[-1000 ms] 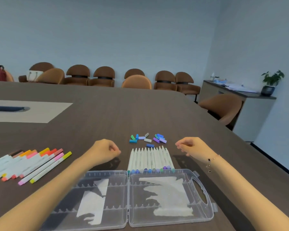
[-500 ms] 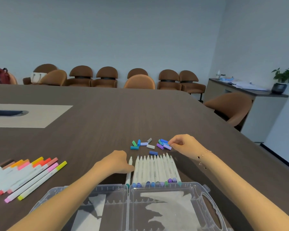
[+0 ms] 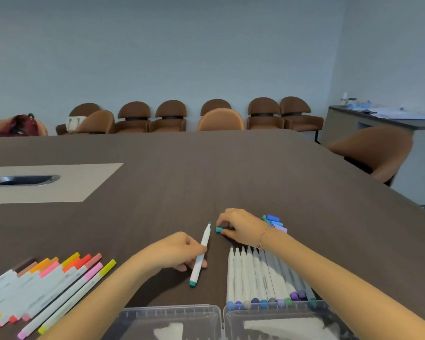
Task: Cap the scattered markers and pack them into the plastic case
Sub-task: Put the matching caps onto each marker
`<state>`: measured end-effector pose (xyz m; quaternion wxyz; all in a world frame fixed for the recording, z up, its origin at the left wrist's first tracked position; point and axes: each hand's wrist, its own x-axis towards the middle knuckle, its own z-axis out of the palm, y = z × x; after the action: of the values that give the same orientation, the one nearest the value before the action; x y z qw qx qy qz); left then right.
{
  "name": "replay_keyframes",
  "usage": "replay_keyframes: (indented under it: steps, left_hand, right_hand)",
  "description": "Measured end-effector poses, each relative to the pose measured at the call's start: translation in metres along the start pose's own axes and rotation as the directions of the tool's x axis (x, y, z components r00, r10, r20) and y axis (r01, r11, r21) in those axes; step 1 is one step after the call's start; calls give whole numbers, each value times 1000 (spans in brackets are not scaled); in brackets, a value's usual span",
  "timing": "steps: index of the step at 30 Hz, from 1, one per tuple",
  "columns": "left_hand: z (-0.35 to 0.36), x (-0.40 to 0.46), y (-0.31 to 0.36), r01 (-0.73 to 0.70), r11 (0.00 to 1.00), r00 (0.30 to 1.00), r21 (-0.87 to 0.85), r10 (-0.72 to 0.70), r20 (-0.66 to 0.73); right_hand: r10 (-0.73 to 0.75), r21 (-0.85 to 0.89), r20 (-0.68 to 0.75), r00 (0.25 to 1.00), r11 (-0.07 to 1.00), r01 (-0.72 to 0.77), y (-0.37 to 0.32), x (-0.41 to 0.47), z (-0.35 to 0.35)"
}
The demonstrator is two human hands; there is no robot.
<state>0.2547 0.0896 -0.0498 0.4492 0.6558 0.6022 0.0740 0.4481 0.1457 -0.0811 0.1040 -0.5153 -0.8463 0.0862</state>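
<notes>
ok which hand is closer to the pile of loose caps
Right. The right hand sits at the loose caps, pinching a teal cap at its left edge. The left hand is nearer the person, holding an uncapped marker.

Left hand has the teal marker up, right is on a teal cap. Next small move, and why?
Probably lift the teal cap and press it onto the teal marker's exposed tip. The left hand holds that marker tip pointing away, uncapped, and the right hand's fingertips pinch the matching cap beside it on the table.
</notes>
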Motion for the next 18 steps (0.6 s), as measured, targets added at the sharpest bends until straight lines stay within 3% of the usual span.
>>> replay_keyframes:
  steps: [2,5,7,9,12,14,18]
  left_hand:
    - [-2,0,-3,-6,993,998,-116,13,61]
    - [0,2,-6,-8,977,991,-212,36,130]
    - [2,3,-6,-6,964,984,-267,53,171]
    - [3,2,-5,2,952,978,-305,61,198]
    - [3,0,-5,-1,931,977,-366,78,197]
    - [1,0,-5,-21,914,982,-405,95,165]
    - [-2,-2,-7,-35,908,986,-417,100,134]
  right_hand:
    - [-13,53,-43,999,998,15,2,-6,-2]
    - [133,372,-164,978,926,-64,2,-17,-8]
    - [270,639,-125,955,758,-130,1,-26,-15]
    - [357,844,12,934,498,-201,-1,-34,-19]
    - [380,945,155,912,212,-249,-1,-45,-19]
    - [385,945,177,906,189,-265,-1,-47,-19]
    - [360,916,133,923,312,-254,2,-46,-21]
